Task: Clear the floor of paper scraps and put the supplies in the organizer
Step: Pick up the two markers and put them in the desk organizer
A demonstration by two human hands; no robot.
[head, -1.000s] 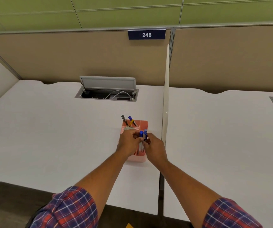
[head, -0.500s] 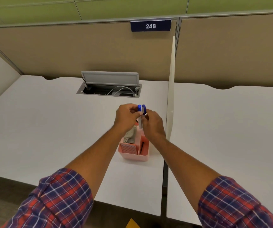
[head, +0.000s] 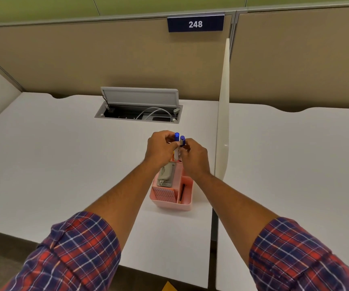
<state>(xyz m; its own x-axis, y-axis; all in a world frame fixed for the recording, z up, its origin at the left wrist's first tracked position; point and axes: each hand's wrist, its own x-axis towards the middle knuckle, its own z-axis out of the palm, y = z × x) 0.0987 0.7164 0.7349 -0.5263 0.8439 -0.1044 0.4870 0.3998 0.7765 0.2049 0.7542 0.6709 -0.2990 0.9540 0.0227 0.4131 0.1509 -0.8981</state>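
A pink desk organizer (head: 185, 203) stands on the white desk near the divider. A grey stapler (head: 166, 174) leans in its left compartment, and a dark pen (head: 182, 192) lies in the front right one. Above its back part, my left hand (head: 161, 148) and my right hand (head: 193, 157) meet around two upright blue-capped markers (head: 179, 140). My left hand pinches the left marker, my right hand the right one. Their lower ends point into the organizer's back compartment, hidden by my fingers.
An open grey cable hatch (head: 140, 108) with white cords sits at the back of the desk (head: 53, 164). A thin cream divider panel (head: 223, 127) stands just right of the organizer. A yellow scrap (head: 169, 287) shows on the floor below the desk edge.
The organizer now shows nearer to me below my hands as my head moved. My hands with the two markers shifted from the organizer's front toward its back compartment.
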